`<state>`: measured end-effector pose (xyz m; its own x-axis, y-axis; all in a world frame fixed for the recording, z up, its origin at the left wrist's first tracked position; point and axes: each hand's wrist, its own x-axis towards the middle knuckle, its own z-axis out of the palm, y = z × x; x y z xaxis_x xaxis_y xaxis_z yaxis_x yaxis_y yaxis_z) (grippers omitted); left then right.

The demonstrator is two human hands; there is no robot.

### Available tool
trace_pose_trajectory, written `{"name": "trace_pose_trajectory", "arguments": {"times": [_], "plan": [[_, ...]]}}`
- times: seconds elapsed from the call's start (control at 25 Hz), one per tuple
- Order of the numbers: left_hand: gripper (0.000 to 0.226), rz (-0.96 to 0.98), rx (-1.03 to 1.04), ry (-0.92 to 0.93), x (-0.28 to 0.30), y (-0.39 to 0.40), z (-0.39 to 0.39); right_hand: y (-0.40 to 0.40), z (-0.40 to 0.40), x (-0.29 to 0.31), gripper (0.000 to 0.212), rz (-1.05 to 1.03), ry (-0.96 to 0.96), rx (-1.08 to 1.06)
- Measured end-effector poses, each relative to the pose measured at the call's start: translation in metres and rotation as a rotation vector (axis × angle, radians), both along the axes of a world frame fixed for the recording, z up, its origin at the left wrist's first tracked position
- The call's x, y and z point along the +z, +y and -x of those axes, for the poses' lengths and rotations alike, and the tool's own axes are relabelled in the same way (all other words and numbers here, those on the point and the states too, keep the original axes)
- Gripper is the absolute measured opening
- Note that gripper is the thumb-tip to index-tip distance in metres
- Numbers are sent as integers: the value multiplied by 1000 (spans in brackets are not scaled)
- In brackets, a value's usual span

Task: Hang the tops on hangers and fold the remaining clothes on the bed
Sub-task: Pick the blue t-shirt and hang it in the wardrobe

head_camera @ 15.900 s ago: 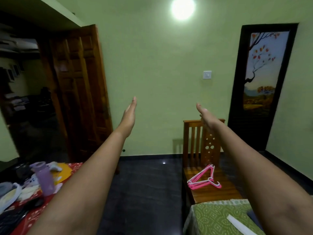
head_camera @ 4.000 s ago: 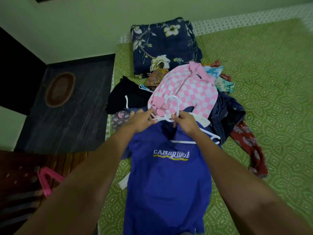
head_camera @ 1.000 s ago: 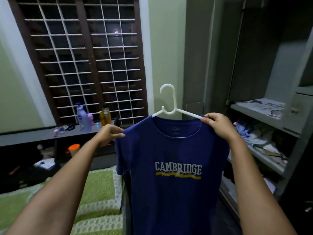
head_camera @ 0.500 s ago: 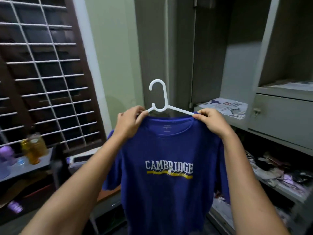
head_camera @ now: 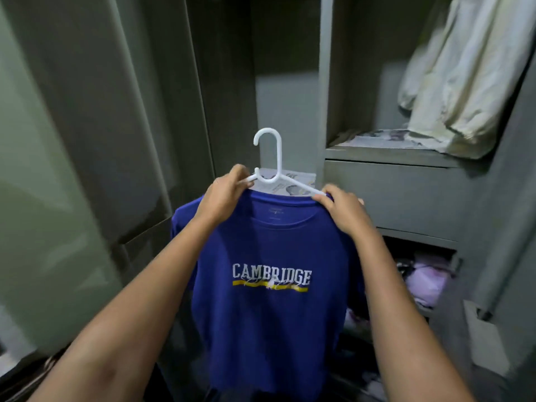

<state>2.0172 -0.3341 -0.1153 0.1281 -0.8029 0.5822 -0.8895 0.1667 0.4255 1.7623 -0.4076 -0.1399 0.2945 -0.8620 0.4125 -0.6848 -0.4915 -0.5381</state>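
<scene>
Head view: blue cotton T-shirt [head_camera: 269, 309], "CAMBRIDGE" print, draped on white plastic hanger [head_camera: 271, 169], curved hook upright. Left hand [head_camera: 224, 195] and right hand [head_camera: 342, 211] pinch its shoulders before grey wardrobe [head_camera: 406, 192].

A grey-green wardrobe [head_camera: 406, 192] fills the view, lit dimly; its open door [head_camera: 87, 140] stands from 8 to 11 o'clock, surface smooth and faintly reflective; a vertical divider [head_camera: 324, 82] rises at 12 to 1 o'clock; a pale cream garment [head_camera: 464, 76] hangs at 2 o'clock above a paper-lined shelf [head_camera: 388, 153]; a closed drawer front [head_camera: 406, 195] sits at 3 o'clock; a lower compartment at 4 o'clock holds crumpled lilac cloth [head_camera: 426, 280]; edges blurred.
</scene>
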Motion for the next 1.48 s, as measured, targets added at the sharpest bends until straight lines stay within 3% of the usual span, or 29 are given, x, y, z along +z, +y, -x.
{"name": "trace_pose_trajectory", "arguments": {"times": [0.16, 0.4, 0.72, 0.92, 1.04, 1.2, 1.48], "plan": [[20, 128, -235, 66, 17, -64, 25, -2, 42, -4, 35, 157, 10, -353], [20, 178, -524, 107, 68, -137, 65, 27, 61, 43, 36, 431, -38, -815], [47, 350, -463, 150, 165, -192, 77, 49, 74, 181, 37, 619, -26, -1343], [55, 376, -470, 137, 211, -238, 85, 21, 82, 304, 37, 737, -51, -1432], [65, 462, -453, 35, 237, -266, 95, -15, 83, 364, 36, 816, -58, -1442], [81, 580, -324, -140, 266, -310, 111, -86, 97, 418, 29, 846, -49, -1441], [94, 798, 21, -207, 311, -376, 144, -220, 119, 474, 22, 855, 113, -1456]]}}
